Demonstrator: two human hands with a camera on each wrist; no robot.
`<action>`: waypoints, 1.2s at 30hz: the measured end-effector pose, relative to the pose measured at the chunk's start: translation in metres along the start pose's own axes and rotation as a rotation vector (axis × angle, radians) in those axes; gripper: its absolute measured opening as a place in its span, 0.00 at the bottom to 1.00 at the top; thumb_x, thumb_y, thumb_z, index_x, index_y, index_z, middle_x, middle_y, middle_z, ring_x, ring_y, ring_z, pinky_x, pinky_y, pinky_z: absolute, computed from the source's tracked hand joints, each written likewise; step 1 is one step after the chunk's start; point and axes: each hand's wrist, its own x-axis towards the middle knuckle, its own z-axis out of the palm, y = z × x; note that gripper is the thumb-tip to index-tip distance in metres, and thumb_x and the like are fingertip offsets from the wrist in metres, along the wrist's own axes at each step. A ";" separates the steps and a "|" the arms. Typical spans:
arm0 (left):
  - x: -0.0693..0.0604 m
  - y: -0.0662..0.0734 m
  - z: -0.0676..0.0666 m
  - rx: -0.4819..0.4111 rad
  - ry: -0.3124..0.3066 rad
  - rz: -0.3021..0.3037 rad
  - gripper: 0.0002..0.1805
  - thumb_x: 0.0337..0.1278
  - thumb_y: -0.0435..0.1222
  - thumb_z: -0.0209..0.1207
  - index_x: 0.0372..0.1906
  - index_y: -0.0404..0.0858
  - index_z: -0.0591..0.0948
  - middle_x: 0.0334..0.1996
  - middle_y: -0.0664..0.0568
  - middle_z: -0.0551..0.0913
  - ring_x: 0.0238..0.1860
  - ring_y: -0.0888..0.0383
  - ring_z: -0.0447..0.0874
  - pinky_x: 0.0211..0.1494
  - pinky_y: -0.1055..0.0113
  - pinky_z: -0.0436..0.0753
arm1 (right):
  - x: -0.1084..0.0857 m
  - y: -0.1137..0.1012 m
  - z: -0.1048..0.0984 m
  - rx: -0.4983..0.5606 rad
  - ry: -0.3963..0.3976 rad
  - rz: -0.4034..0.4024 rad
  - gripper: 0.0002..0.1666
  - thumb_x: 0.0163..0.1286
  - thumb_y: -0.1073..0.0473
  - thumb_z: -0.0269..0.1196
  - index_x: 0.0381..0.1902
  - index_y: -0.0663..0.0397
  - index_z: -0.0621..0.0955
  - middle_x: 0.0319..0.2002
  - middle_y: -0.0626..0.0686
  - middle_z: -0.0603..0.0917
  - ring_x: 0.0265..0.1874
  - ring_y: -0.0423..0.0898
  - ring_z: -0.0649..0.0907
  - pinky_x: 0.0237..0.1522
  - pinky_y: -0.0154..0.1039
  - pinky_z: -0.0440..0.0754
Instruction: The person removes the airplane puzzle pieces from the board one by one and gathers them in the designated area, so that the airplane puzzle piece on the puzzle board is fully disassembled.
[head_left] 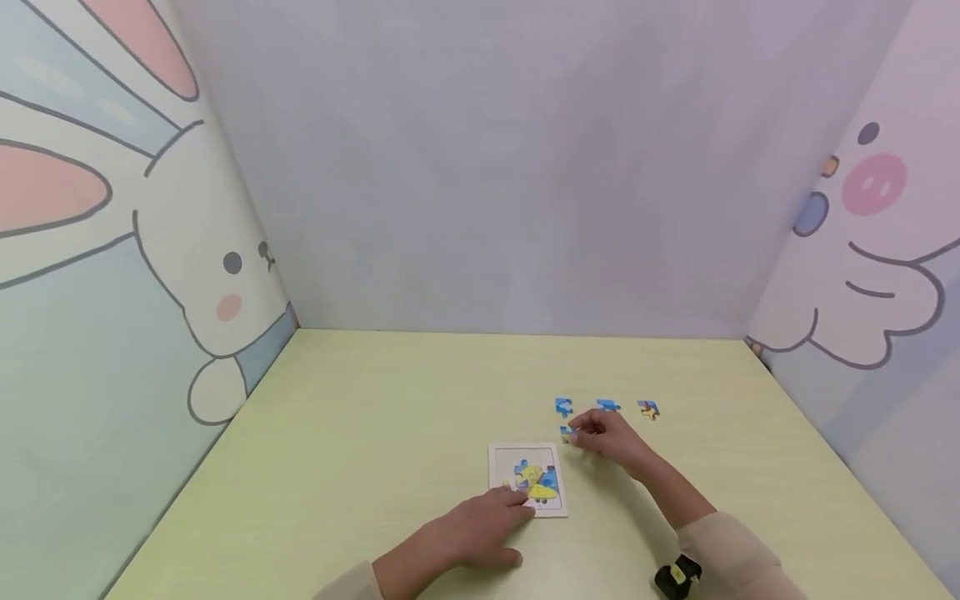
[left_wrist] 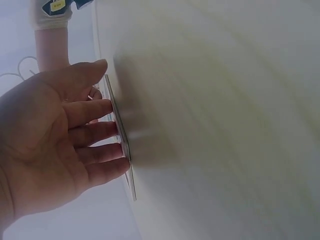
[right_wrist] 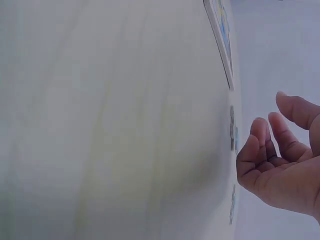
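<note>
A small white-framed jigsaw tray [head_left: 506, 460] lies on the table, with joined yellow and blue pieces [head_left: 542, 490] in its right part. My left hand [head_left: 487, 529] rests its fingertips on the tray's lower left side; in the left wrist view the fingers are fairly straight against the tray edge [left_wrist: 118, 117]. Just beyond the tray's upper right corner, my right hand [head_left: 611, 437] hovers at a blue and yellow puzzle piece [head_left: 566, 432]. The right wrist view shows its thumb apart from the loosely bent fingers, with nothing between them, and a piece [right_wrist: 232, 127] on the table beside them.
Behind the right hand lie a blue piece [head_left: 563, 406], another blue piece [head_left: 608, 405] partly covered by the hand, and a multicoloured piece [head_left: 649, 409]. A black and yellow device [head_left: 678, 577] is on the right wrist. Cartoon-printed walls [head_left: 232, 333] border the table.
</note>
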 end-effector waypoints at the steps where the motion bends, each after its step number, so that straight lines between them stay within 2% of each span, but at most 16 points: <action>1: 0.000 0.000 0.000 0.002 0.003 0.004 0.30 0.51 0.50 0.62 0.60 0.46 0.74 0.62 0.56 0.68 0.63 0.56 0.63 0.61 0.65 0.65 | -0.001 -0.001 0.002 0.005 -0.005 -0.006 0.15 0.62 0.62 0.63 0.44 0.68 0.78 0.31 0.52 0.78 0.27 0.46 0.75 0.25 0.38 0.74; 10: -0.001 0.002 -0.004 0.001 0.007 0.010 0.29 0.52 0.50 0.62 0.59 0.44 0.75 0.63 0.53 0.68 0.63 0.54 0.64 0.60 0.65 0.66 | -0.010 -0.011 0.020 0.021 -0.029 -0.020 0.15 0.61 0.65 0.63 0.45 0.68 0.77 0.32 0.54 0.78 0.29 0.48 0.75 0.28 0.37 0.75; 15: -0.003 0.002 -0.004 0.006 0.002 -0.001 0.29 0.53 0.50 0.62 0.60 0.44 0.74 0.63 0.53 0.67 0.64 0.54 0.63 0.61 0.64 0.66 | -0.010 -0.015 0.031 0.013 -0.083 -0.057 0.13 0.60 0.67 0.63 0.43 0.68 0.78 0.31 0.53 0.78 0.31 0.47 0.75 0.30 0.34 0.74; 25: -0.002 -0.001 -0.004 -0.007 -0.003 0.002 0.30 0.53 0.51 0.61 0.60 0.44 0.74 0.63 0.53 0.67 0.64 0.54 0.63 0.61 0.64 0.65 | -0.009 -0.020 0.052 -0.016 -0.153 -0.058 0.12 0.58 0.69 0.65 0.41 0.63 0.79 0.30 0.51 0.77 0.32 0.48 0.75 0.33 0.34 0.74; 36: -0.003 -0.004 -0.003 0.021 0.008 0.042 0.28 0.54 0.49 0.61 0.60 0.42 0.74 0.63 0.51 0.68 0.63 0.53 0.64 0.61 0.64 0.66 | 0.001 -0.011 0.068 -0.139 -0.165 -0.117 0.11 0.56 0.68 0.67 0.38 0.60 0.80 0.26 0.47 0.76 0.27 0.43 0.74 0.29 0.32 0.74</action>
